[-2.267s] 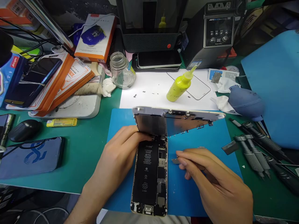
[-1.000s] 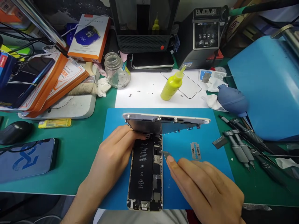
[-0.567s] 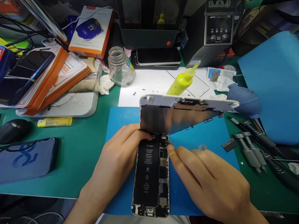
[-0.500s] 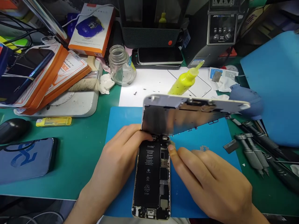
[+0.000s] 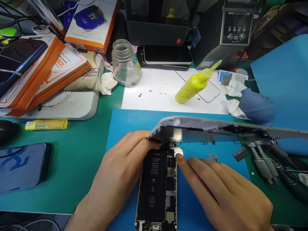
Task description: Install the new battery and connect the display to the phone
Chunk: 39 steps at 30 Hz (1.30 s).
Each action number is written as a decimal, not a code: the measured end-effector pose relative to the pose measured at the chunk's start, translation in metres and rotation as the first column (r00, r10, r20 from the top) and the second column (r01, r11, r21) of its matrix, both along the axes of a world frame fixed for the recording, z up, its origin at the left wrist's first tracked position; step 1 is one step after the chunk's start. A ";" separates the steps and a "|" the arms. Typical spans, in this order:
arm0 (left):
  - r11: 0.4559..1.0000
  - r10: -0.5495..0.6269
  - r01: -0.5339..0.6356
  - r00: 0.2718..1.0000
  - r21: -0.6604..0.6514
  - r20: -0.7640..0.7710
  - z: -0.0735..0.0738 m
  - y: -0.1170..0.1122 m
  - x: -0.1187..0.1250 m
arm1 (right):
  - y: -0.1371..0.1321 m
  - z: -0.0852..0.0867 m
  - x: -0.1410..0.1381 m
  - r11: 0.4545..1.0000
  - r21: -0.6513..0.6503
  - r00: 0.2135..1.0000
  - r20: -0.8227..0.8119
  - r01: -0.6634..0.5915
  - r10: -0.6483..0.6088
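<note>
An opened phone (image 5: 156,189) lies on the blue mat (image 5: 125,125), its black battery and boards showing. Its display panel (image 5: 216,130) is swung up and out to the right, hinged at the phone's top end. My left hand (image 5: 120,170) grips the phone's upper left side, fingers pressed at the hinge under the panel. My right hand (image 5: 221,192) pinches a small silvery metal plate (image 5: 177,152) against the phone's upper right corner. A razor blade (image 5: 213,157) lies on the mat just behind my right hand.
A yellow squeeze bottle (image 5: 192,86), a glass jar (image 5: 125,64) and tiny screws (image 5: 150,92) lie on white paper behind the mat. Screwdrivers (image 5: 260,157) and a blue blower (image 5: 257,102) sit right. A yellow lighter (image 5: 45,124) and another phone (image 5: 19,166) lie left.
My right hand picked up the small metal plate from the mat and brought it to the phone's upper right corner. The display panel rose, then tipped lower; the razor blade stayed on the mat.
</note>
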<state>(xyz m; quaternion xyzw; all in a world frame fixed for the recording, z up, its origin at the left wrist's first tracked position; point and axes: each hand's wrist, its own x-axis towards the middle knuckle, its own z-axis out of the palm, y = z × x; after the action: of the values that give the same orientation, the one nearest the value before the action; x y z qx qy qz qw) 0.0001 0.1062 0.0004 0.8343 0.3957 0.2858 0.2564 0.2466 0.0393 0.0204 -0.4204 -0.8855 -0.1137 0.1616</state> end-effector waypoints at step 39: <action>0.999 0.048 -0.047 0.998 -0.019 0.044 -0.004 -0.004 -0.006 | 0.002 -0.011 0.000 0.963 -0.191 0.936 -0.258 0.192 -0.238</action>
<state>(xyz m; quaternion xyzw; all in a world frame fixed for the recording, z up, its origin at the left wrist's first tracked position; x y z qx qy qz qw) -0.0062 0.1020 -0.0038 0.8156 0.4122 0.3068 0.2660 0.2465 0.0411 0.0092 -0.5385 -0.8088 0.0025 0.2364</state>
